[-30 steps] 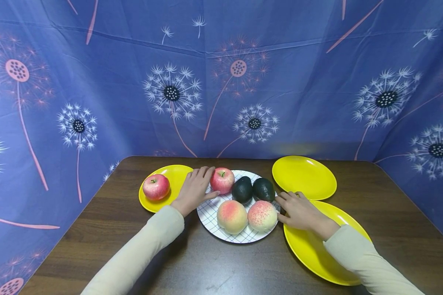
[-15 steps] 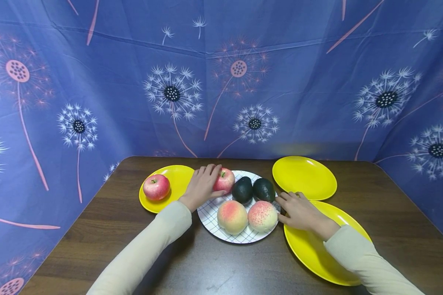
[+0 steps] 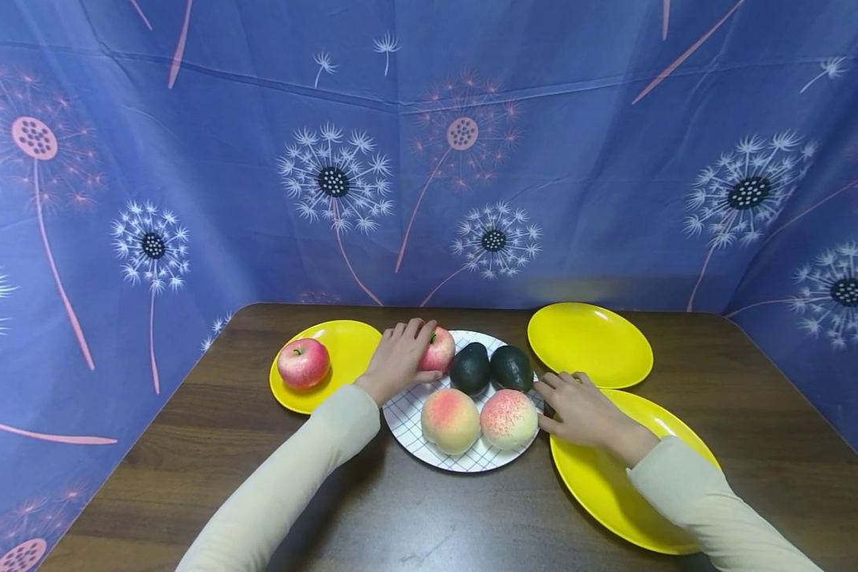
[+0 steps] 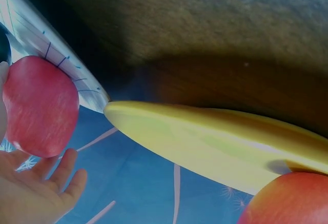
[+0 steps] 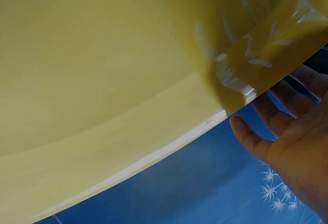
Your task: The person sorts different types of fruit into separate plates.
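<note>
One reach seems in hand: the left hand (image 3: pixel 396 359) cups the left side of the red apple (image 3: pixel 439 354) with loose, unclenched fingers, and the next move probably calls for drawing thumb and fingers together without nudging the avocado (image 3: pixel 469 368) just beside it. The right hand (image 3: pixel 579 411), relaxed and holding nothing, is by the right rim of the white checked plate (image 3: pixel 404 411). On that plate's far left sits the apple, rounded, smooth, its skin faintly streaked.

Two sleeved arms (image 3: pixel 296 485) extended forward, left hand (image 3: pixel 399 361) palm-down, thumb (image 3: pixel 427 376) apart, right hand (image 3: pixel 582 409) loose, fingers (image 5: pixel 271 117) slightly bent
</note>
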`<state>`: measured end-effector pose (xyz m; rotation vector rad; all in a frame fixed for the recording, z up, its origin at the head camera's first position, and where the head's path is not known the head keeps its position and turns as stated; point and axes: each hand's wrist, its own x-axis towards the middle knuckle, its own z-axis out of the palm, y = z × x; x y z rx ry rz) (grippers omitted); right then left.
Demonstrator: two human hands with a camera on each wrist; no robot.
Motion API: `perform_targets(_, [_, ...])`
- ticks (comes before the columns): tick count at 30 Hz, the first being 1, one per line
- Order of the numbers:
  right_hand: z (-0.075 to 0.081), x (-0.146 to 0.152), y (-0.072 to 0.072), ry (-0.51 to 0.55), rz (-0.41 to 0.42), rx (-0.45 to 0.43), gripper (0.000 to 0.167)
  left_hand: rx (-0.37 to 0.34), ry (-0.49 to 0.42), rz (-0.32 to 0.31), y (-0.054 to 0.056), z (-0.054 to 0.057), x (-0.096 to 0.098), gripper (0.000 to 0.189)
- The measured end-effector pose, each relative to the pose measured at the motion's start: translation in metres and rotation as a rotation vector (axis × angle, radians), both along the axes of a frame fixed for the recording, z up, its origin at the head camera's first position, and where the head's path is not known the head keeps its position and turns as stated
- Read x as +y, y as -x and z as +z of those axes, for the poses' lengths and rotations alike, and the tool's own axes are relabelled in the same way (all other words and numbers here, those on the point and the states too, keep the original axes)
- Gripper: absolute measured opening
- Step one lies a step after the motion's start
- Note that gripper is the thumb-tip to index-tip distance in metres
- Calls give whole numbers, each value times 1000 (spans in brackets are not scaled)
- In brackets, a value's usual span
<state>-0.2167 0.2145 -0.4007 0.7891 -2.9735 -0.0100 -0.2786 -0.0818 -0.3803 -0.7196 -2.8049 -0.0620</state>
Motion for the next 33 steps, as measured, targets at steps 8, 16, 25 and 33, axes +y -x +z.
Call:
perform_targets(8, [-1,0,1,1,-5,-1,55,-34,11,15,2,-2,4,90])
perform_targets(16, [-1,-1,2,8,1,9,55,-15,14,11,3,-4,5,89])
perform_targets(25, [-2,0,2,6,0,6,55,6,20,9,2,-4,6,89])
perform_targets(33, [-2,-1,2,2,-5,9,55,4,39,18,2,-4,4,89])
